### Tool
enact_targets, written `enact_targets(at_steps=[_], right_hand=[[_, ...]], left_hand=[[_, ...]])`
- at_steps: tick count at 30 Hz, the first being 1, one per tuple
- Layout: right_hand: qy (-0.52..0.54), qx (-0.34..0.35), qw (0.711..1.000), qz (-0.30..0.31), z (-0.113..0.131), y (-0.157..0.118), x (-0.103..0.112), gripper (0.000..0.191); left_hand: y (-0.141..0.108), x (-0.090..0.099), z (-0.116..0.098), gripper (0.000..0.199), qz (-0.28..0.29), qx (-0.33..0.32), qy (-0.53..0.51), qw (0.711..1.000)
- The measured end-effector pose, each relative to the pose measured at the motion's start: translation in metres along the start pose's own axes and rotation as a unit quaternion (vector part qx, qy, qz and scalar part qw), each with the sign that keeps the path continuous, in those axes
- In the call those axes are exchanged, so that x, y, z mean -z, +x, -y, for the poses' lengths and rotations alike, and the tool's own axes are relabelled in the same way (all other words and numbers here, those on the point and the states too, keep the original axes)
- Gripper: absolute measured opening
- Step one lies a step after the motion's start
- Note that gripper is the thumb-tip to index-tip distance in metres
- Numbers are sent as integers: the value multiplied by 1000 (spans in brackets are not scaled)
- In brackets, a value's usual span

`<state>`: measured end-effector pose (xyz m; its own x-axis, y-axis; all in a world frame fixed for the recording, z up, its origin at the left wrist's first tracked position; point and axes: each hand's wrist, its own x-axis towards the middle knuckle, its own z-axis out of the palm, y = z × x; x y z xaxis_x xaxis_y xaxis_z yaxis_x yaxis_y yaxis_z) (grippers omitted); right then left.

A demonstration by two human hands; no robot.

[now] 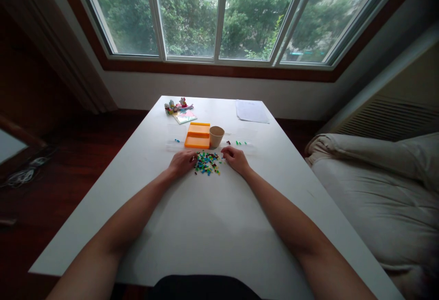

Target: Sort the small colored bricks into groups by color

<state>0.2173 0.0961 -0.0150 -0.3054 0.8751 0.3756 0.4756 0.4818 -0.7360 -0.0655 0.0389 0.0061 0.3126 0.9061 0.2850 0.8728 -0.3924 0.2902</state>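
Observation:
A loose pile of small colourful building bricks [207,163] lies on the white table in front of me, mostly green, blue, yellow and dark brown. My left hand [183,163] is at the pile's left edge with its fingers curled together; anything between them is too small to name. My right hand [236,159] rests on the table just right of the pile, thumb and fingertips drawn together in a pinch, with a tiny piece perhaps at the tips. Behind the pile stand an orange plastic tray [197,141] and a brown paper cup [216,136], side by side.
Clear trays flank the orange tray and cup, with a few blue bricks [177,141] on the left and green bricks [238,143] on the right. Farther back are small toy figures [178,104], a booklet [185,116] and white papers [252,110]. A beige sofa [373,190] stands right of the table.

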Motion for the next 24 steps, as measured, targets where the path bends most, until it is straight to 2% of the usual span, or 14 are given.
enact_targets(at_steps=[4,10,15,20,24], right_hand=[[-39,17,999,7,-5,0,2,22],[-89,85,989,76,-8,2,9,18],[-81,118,979,145,-2,1,15,13],[-71,138,972,174,4,-1,17,17],[-90,152,968,179,4,-1,16,13]], left_hand=[[-1,-1,1,16,8,16,-11,1000],[-2,-2,3,23,21,17,-32,999],[-3,-2,7,28,29,6,-49,998],[-2,-4,9,30,28,-7,-63,998],[-2,-2,6,31,29,3,-60,998]])
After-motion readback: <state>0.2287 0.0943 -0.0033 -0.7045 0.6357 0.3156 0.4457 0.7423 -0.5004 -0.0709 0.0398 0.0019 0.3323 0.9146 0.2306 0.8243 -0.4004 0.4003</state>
